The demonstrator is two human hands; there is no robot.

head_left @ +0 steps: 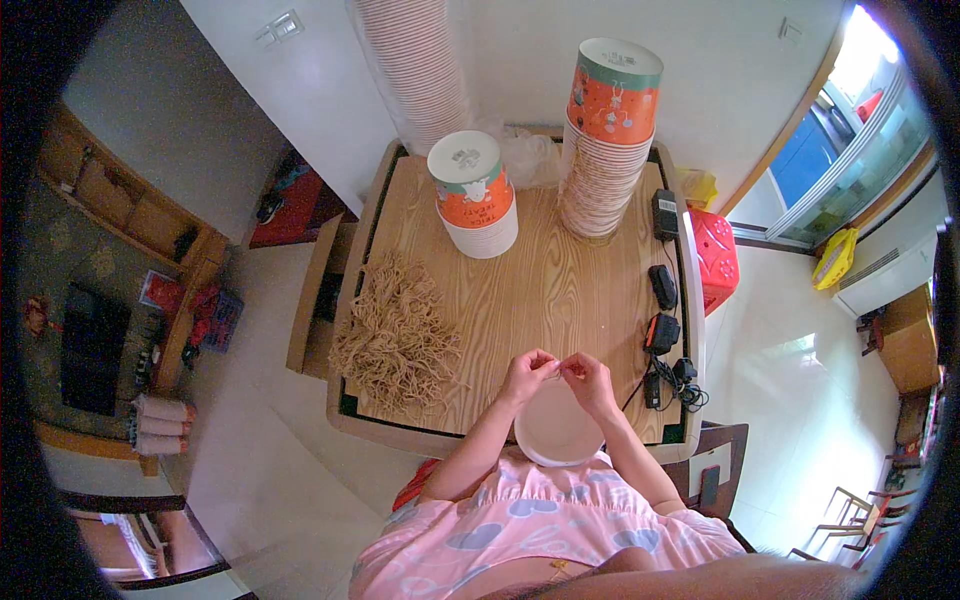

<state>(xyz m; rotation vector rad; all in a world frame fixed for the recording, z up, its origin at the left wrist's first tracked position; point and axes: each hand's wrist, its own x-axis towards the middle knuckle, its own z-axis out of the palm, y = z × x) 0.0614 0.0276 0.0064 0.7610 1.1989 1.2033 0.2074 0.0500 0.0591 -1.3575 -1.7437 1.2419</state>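
Note:
My left hand [530,374] and my right hand [590,384] meet at the far rim of a white paper bucket [560,432]. The bucket's pale inside faces up toward me, at the table's front edge against my lap. Both hands have thumb and fingers pinched together, nearly touching each other. Whatever lies between the fingertips is too small to make out. To the left lies a heap of tan twisted cords [395,340]. Beyond it stands a short upside-down stack of orange and green printed paper buckets [475,205]. A much taller stack of the same buckets [612,120] rises to its right.
The wood-grain table [520,310] has a raised pale rim. Black power adapters and cables [665,335] line its right side. A tall column of nested buckets in clear plastic [410,70] stands behind. A red stool [713,255] is beyond the right edge; an open drawer [318,300] juts out left.

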